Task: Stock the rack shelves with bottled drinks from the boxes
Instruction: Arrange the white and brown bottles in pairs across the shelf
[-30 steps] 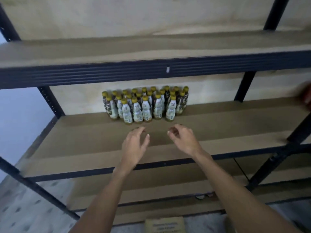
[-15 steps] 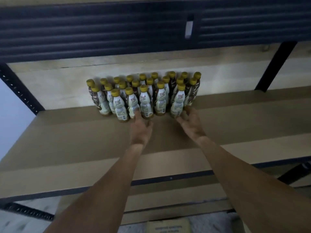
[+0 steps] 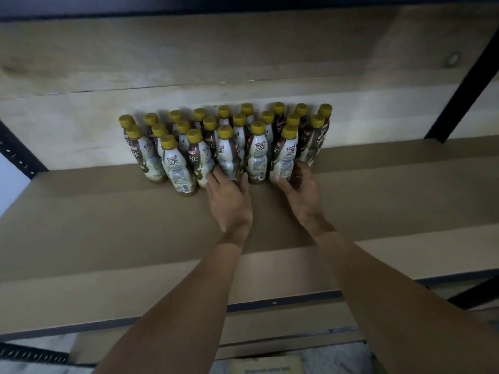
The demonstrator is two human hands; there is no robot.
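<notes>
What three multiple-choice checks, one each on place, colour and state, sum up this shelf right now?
1. Where on the shelf do the bottles stand?
A. front edge
B. back, against the board
C. far right end

2. What colour are the caps?
A. red
B. blue
C. yellow

3. How are the bottles placed?
A. upright
B. lying flat
C. upside down

Answers:
1. B, the group touches the board, with bare shelf in front.
2. C, every visible cap is yellow.
3. A, all caps point up.
</notes>
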